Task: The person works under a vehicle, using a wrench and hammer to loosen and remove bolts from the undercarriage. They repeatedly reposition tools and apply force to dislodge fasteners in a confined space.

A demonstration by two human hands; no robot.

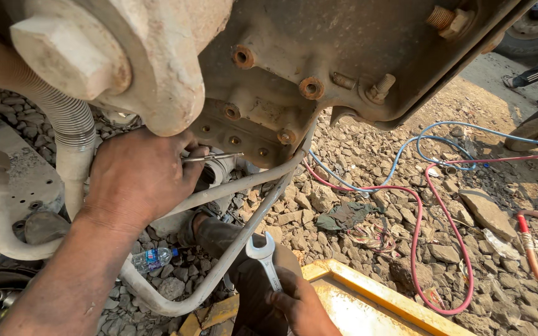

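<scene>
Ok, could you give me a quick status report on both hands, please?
Left hand gripping thin metal tool beneath rusty housing. Right hand holding open-end wrench, not on a bolt. Grey pipes cross between hands.

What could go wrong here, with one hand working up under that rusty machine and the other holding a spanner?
1. The left hand pushes a thin metal tool in among rusty bolts; a slip might skin the knuckles.
2. The right hand grips the spanner low on its handle, so it may drop.
3. Red and blue hoses loop over loose gravel, a likely trip hazard.
</scene>
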